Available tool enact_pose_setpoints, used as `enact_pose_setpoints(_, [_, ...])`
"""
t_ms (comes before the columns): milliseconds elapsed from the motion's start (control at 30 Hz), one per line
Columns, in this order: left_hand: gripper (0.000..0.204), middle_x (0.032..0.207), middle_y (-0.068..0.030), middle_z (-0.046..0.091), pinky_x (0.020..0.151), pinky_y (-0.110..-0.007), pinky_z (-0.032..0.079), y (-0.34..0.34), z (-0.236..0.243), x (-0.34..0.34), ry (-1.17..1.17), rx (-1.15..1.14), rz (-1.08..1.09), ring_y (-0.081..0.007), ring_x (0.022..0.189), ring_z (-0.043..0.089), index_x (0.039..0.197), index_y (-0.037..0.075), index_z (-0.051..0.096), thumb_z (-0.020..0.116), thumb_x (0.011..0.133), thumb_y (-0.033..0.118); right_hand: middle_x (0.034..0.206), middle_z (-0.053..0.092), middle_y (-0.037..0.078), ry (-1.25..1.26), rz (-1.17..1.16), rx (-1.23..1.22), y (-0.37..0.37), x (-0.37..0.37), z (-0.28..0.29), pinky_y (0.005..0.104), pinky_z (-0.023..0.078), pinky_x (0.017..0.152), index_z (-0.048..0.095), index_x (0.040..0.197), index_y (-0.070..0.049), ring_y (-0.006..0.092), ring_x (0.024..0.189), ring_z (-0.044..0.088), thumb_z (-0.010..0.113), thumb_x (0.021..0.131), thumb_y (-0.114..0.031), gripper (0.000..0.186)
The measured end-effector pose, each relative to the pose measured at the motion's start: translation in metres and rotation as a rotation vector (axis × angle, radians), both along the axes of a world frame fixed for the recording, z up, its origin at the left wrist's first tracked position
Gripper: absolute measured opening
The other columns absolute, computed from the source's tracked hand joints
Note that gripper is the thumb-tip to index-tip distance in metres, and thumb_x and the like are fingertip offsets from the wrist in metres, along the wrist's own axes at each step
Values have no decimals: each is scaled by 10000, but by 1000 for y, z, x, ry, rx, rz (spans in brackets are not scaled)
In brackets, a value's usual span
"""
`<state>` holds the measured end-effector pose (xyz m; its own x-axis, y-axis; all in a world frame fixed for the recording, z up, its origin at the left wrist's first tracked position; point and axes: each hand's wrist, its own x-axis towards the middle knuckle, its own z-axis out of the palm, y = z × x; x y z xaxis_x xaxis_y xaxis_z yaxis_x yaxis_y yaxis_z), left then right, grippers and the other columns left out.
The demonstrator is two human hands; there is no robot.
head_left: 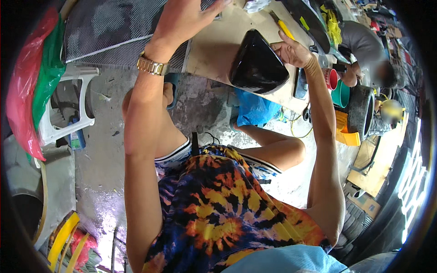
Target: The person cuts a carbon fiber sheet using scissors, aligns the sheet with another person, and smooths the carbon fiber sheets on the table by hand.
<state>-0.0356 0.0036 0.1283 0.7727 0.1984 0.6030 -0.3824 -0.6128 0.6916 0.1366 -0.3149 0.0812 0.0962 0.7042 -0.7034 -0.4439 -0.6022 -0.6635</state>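
Observation:
My left hand (183,22), with a gold watch on the wrist, is at the top edge over a dark woven-pattern sheet (107,34), thumb stretched out and fingertips partly cut off. My right hand (295,52) has its fingers at the right edge of a glossy black, rounded triangular piece (258,66), gripping it at the front of the tan tabletop (209,45). Beyond that hand lies a yellow utility knife (283,26). A dark phone (300,84) lies just below my right wrist.
A white plastic chair (68,125) and red and green bags (29,91) stand left. A blue bag (255,107) is under the table. Right are cups (330,79), a tyre (359,113), a yellow plastic item (346,134) and another person (362,41) bent over.

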Motion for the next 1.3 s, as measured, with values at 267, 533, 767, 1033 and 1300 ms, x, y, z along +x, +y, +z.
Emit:
enact_pose_setpoints(267, [318, 956, -143, 619, 733, -343, 498, -5, 3, 1, 73, -50, 18, -277, 871, 620, 1090, 36, 554, 667, 828, 174, 894, 611, 48, -215, -77, -133, -6, -6, 12, 322, 513, 589, 586, 1147, -59, 150, 776, 586, 623, 875, -374, 418])
enact_pose_setpoints(533, [313, 991, -74, 648, 747, -310, 490, 8, -20, 6, -63, 73, 2, -202, 904, 630, 1126, 67, 594, 655, 857, 215, 1004, 614, 56, -156, -28, -140, 8, -13, 22, 358, 516, 615, 552, 1190, -64, 168, 823, 594, 667, 833, -375, 487])
enact_pose_setpoints(767, [348, 1003, -87, 632, 752, -329, 492, 9, -25, 7, -3, 93, 21, -228, 912, 621, 1136, 67, 576, 662, 847, 241, 1118, 595, 80, -79, -45, -100, 2, -18, 10, 376, 540, 596, 486, 1271, -54, 194, 914, 605, 644, 842, -380, 562])
enact_pose_setpoints(1033, [333, 1036, -78, 643, 781, -309, 484, 11, -28, 13, -34, 37, -13, -193, 956, 619, 1144, 69, 586, 652, 865, 238, 1124, 598, 95, -73, -35, -44, -10, -16, 8, 390, 550, 606, 514, 1221, -37, 216, 934, 610, 594, 867, -378, 498])
enact_pose_setpoints(1300, [355, 1012, -63, 639, 760, -309, 484, 9, -29, 12, -9, 38, -9, -190, 931, 618, 1143, 84, 585, 681, 837, 237, 1080, 630, 114, -67, 5, 2, -13, -20, 3, 380, 562, 598, 537, 1184, -1, 225, 890, 635, 467, 905, -412, 501])
